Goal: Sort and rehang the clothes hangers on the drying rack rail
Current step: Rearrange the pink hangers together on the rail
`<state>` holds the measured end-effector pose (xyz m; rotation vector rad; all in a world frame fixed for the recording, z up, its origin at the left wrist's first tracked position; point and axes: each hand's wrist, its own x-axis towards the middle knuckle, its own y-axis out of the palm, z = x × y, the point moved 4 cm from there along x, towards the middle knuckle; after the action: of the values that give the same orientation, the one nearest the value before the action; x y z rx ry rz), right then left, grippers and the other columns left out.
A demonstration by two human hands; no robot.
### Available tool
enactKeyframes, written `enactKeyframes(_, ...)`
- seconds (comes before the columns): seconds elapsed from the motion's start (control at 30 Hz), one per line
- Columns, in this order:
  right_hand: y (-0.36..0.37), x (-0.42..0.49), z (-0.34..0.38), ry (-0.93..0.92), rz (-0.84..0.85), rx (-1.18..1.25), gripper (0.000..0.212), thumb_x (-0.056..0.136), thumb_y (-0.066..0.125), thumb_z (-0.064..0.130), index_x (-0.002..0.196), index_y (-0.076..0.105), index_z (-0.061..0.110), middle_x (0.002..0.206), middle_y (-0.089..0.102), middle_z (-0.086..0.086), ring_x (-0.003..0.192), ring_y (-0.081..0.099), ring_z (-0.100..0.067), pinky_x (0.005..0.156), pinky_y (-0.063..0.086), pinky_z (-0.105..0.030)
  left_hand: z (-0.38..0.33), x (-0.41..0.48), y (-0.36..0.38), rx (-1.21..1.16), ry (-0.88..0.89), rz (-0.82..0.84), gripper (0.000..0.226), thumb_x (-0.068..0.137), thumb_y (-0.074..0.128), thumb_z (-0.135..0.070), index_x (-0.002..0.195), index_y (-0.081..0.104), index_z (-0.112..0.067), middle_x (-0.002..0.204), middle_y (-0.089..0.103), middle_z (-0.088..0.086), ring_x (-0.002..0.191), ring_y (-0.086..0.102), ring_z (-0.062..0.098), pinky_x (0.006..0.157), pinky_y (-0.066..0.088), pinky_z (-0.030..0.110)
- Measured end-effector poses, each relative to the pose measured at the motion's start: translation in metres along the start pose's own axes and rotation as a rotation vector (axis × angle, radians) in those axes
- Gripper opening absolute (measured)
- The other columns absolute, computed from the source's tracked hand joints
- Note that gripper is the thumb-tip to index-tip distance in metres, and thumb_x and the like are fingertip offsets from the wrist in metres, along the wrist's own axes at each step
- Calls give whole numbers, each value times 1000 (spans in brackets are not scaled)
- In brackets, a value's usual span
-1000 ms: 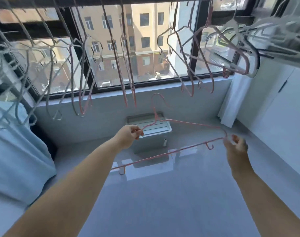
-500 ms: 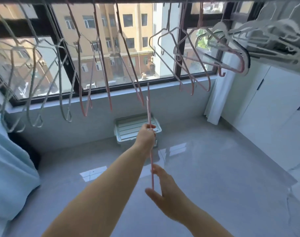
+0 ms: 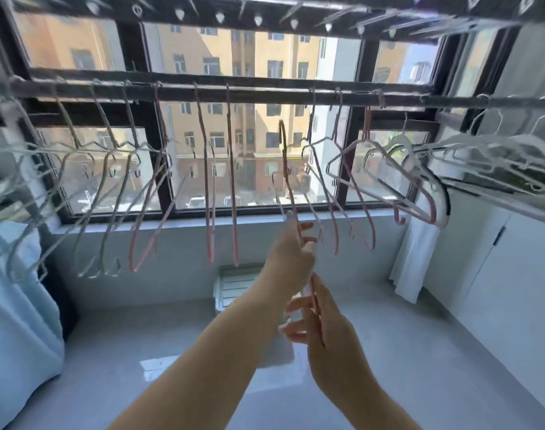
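Observation:
A thin pink hanger (image 3: 286, 169) is held edge-on in front of me, its hook raised a little below the drying rack rail (image 3: 265, 94). My left hand (image 3: 291, 252) grips the hanger near its neck. Below it, my right hand (image 3: 320, 327) holds the hanger's lower bar with loosely curled fingers. Several pink hangers (image 3: 209, 193) and white hangers (image 3: 103, 197) hang along the rail to the left. More pink hangers (image 3: 358, 193) hang to the right of the held one.
A second rail with clips (image 3: 265, 17) runs overhead. A cluster of white hangers (image 3: 497, 159) crowds the right end. A pale blue fabric (image 3: 13, 305) hangs at the left, a white cabinet (image 3: 513, 274) stands right, and a small crate (image 3: 237, 283) sits under the window.
The hanger went from flat between both hands to edge-on and has been lifted toward the rail. My view tilted upward, bringing the rail into sight.

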<state>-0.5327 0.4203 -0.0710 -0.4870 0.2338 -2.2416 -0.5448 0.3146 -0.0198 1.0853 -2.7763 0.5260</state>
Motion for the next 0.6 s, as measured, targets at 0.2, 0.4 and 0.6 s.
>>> enactKeyframes(0.2, -15, 53, 35, -74, -27, 234, 26, 98, 34, 24, 110, 55, 12, 69, 63, 7, 59, 62, -2, 60, 53, -19, -59, 31, -25, 151, 182, -142, 27, 92, 42, -4, 119, 46, -6, 107, 54, 0, 67, 48, 2, 50, 39, 2)
enactKeyframes(0.4, -13, 101, 53, -83, 54, 384, 27, 100, 28, 15, 116, 50, 20, 73, 59, 3, 49, 60, -2, 49, 50, -15, -73, 62, -41, 220, 83, -153, 26, 94, 41, -8, 118, 48, -5, 115, 55, 7, 102, 52, 20, 84, 41, 28)
enactKeyframes(0.6, 1, 114, 47, -16, 126, 423, 32, 101, 24, 13, 87, 52, 15, 72, 58, -1, 53, 60, -10, 51, 53, -21, -55, 77, -40, 214, 20, -240, 26, 93, 34, -2, 114, 49, -1, 92, 52, 7, 85, 50, 21, 70, 42, 28)
